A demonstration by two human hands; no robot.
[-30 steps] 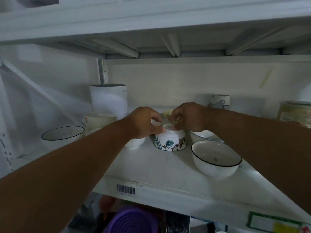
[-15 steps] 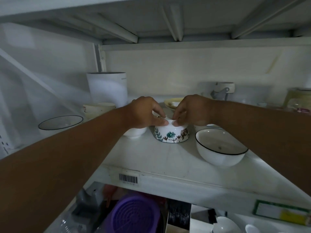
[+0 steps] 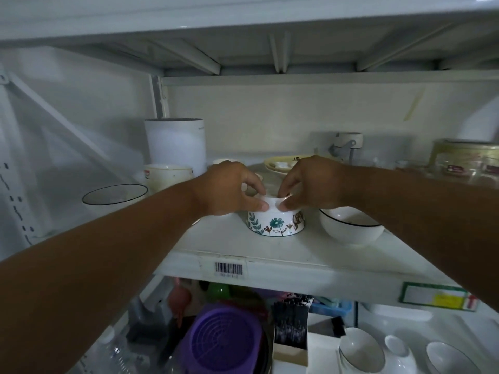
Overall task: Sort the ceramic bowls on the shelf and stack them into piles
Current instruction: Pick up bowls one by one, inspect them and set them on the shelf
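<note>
**Head view: both hands on the floral bowl, mid-shelf**

Head cam looks into a white metal shelf (image 3: 310, 255) unit. Floral bowl (image 3: 276, 225) sits upright near the front edge, roughly centre of the shelf, white w/ teal flower and leaf pattern on its wall. Something white sits at its top, between the fingertips; can't tell if that's a second bowl nested inside or just the rim.

Left hand (image 3: 229, 188) comes in from the left, fingers curled, thumb and fingertips pinching the white top edge on the bowl's left side. Right hand (image 3: 310, 182) mirrors it from the right, fingers curled down, pinching the same edge on the right side. Both hands grasping, not lifted clear: bowl's base looks to be on the shelf.

Black-rimmed white bowl (image 3: 351, 228) stands just beside the floral bowl on the right, upright, partly behind the right forearm. Another black-rimmed bowl (image 3: 114, 195) sits well apart at far left. Cream cup (image 3: 168, 176) behind it, tall white canister (image 3: 175, 144) at back left. Yellowish plate (image 3: 280, 163) behind the hands w/ small white bits on it. Glass jar (image 3: 464, 160) at far right, blurry. Barcode label (image 3: 229, 269) on the shelf's front lip.

Lower shelf: purple basket (image 3: 225, 344), plus more white bowls (image 3: 360, 352) at bottom right.
</note>
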